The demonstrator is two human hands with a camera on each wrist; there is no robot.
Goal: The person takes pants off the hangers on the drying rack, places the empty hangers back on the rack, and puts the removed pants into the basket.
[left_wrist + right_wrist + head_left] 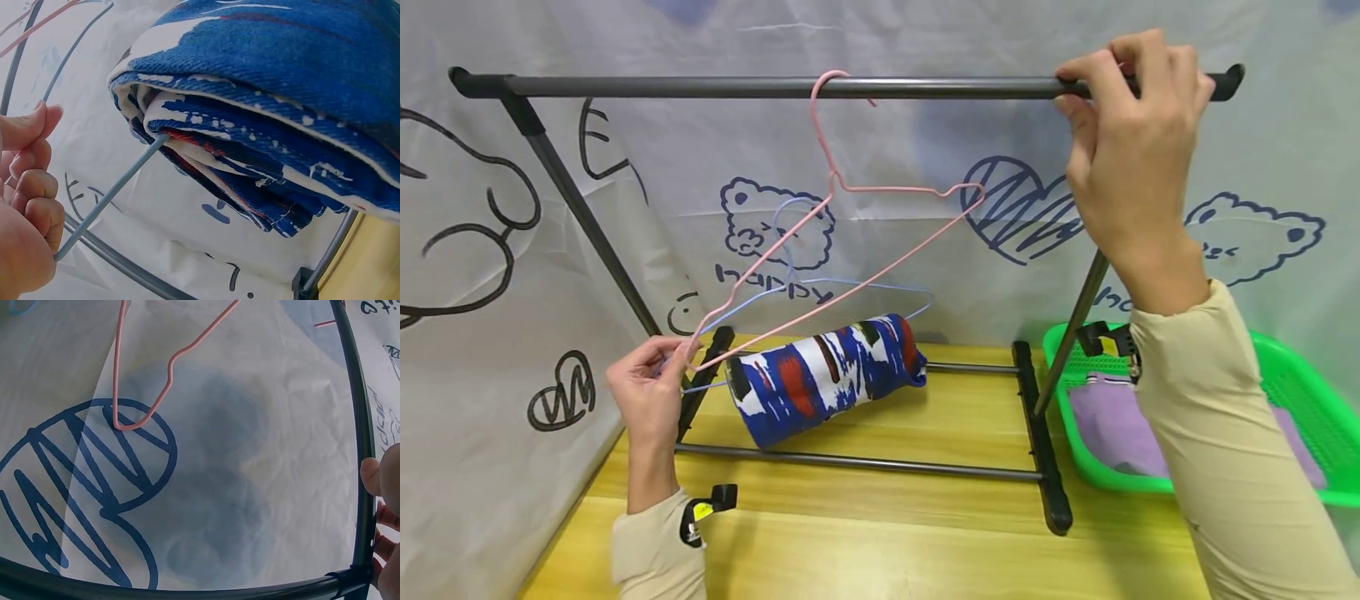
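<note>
My left hand pinches one end of a light blue wire hanger. Over that hanger's lower bar hangs a folded denim garment, patterned in blue, white and red. A pink hanger is hooked on the rack's dark top rail, and its left corner overlaps my left fingertips in the head view; whether they touch it, I cannot tell. My right hand grips the rail near its right end, thumb below and fingers over the top. The blue hanger's hook stands below the rail.
A green plastic basket at the right holds lilac clothing. The rack's feet and lower crossbars stand on a yellow wood-grain table. Behind hangs a pale sheet with drawings.
</note>
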